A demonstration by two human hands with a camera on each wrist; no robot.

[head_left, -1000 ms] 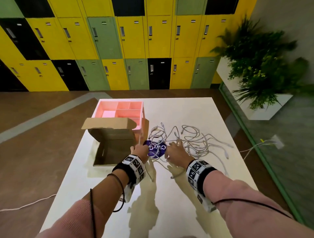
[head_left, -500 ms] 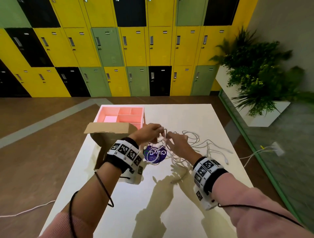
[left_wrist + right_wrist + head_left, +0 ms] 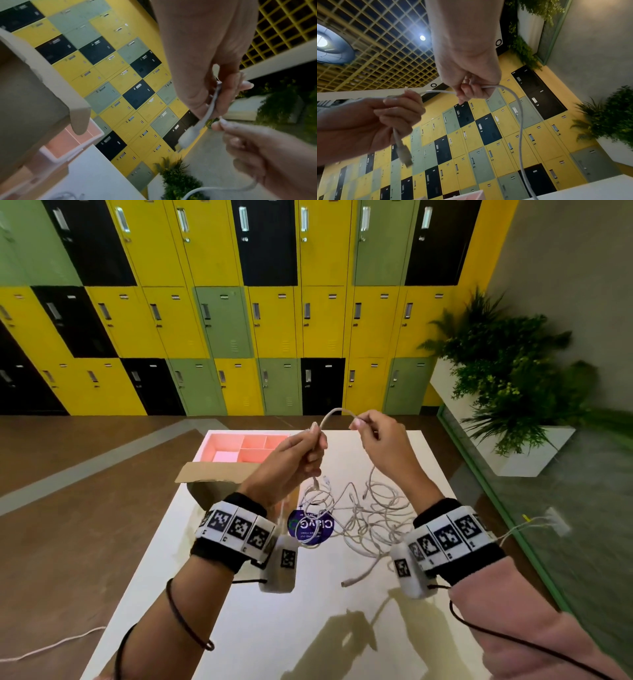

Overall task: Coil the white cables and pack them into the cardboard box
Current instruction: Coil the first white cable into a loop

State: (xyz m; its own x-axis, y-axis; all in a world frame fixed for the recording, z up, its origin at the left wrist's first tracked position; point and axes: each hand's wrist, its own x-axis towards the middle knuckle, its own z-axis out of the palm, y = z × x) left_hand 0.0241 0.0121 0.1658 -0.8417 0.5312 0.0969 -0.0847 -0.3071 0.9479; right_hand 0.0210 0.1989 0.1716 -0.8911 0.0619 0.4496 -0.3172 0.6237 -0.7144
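Cable (image 3: 337, 411) is pinched near its plug end by the left hand (image 3: 291, 460) and further along by the right hand (image 3: 383, 446), raised clear of the tangle (image 3: 363, 515), likely for starting a coil.

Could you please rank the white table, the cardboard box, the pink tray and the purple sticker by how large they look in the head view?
1. white table
2. cardboard box and pink tray: alike, both partly hidden
3. purple sticker
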